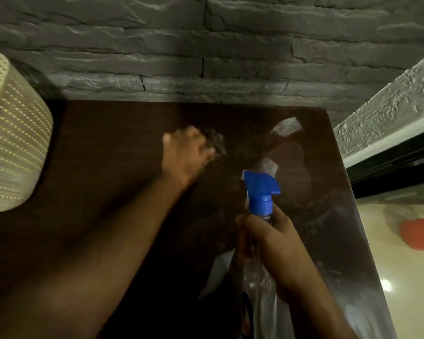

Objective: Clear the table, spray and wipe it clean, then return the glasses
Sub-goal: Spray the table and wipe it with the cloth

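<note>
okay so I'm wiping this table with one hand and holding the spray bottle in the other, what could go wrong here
1. The right hand grips the spray bottle by its neck over the table; a stray squeeze or slip could drip cleaner onto wiped surface.
2. The left hand is blurred, wiping with a cloth toward the wall; knuckles could scrape the rough stone wall.
3. A wide sweep left might knock the perforated basket.

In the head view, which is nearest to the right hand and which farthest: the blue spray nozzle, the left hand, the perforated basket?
From the right hand:
1. Blue spray nozzle, just above it.
2. Left hand, farther up the table, blurred.
3. Perforated basket, far left edge.
</note>
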